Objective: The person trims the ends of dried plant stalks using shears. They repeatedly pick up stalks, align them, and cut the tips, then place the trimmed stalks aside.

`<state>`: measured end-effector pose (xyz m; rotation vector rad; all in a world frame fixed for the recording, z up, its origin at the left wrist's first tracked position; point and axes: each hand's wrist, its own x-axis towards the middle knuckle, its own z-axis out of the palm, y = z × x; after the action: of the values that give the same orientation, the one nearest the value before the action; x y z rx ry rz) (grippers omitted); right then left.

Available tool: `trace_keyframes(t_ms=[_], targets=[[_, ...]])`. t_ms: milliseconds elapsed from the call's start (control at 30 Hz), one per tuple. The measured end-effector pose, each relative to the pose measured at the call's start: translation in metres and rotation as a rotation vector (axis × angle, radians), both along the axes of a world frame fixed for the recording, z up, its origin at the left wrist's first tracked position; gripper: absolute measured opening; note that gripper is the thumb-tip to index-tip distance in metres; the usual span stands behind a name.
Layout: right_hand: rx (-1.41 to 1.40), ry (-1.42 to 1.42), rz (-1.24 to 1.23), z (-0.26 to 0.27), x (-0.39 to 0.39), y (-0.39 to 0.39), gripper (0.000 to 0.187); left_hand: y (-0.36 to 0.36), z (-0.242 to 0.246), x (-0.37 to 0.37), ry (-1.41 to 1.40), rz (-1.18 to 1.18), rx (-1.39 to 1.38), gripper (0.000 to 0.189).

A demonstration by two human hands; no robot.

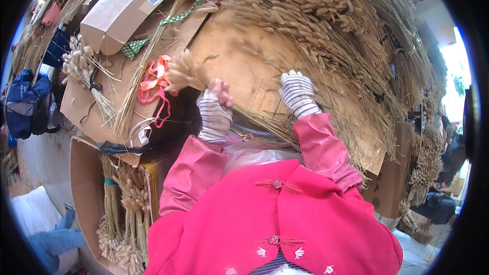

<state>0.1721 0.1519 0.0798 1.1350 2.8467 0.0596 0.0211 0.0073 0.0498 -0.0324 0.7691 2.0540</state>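
Note:
My left hand point(214, 112), in a striped glove with bare fingertips, is closed around a small bunch of dried bunny-tail grass point(186, 73). The fluffy heads point to the upper left, and the stems point(267, 123) run down to the right toward my right sleeve. My right hand point(298, 93), gloved the same way, is over the wooden board point(237, 57) with its fingers curled. Thin loose stems lie close to it; whether it pinches one is hidden. Beyond it spreads a large pile of dried bunny-tail grass point(305, 19), heads toward the back.
A long cardboard box point(126, 11) lies at the back left. Nearby are a tied bunch point(143, 65), green dotted ribbon point(179, 17), coral ribbon point(154, 74) and a smaller bunch point(91, 78). An open carton point(86, 183) holds finished-looking bundles point(131, 194) at lower left.

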Motion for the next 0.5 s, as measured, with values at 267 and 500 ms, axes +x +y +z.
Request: trace_keyframes(t_ms=[267,500], targets=[[-0.398,0.574,0.297,0.042,-0.055,-0.027,0.013,0.0,0.009,0.006,0.011,-0.14,-0.134,0.022],[-0.847,0.685,0.139,0.061,-0.096,-0.045,0.01,-0.009,0.0,0.006,0.102,-0.117,0.057,0.033]])
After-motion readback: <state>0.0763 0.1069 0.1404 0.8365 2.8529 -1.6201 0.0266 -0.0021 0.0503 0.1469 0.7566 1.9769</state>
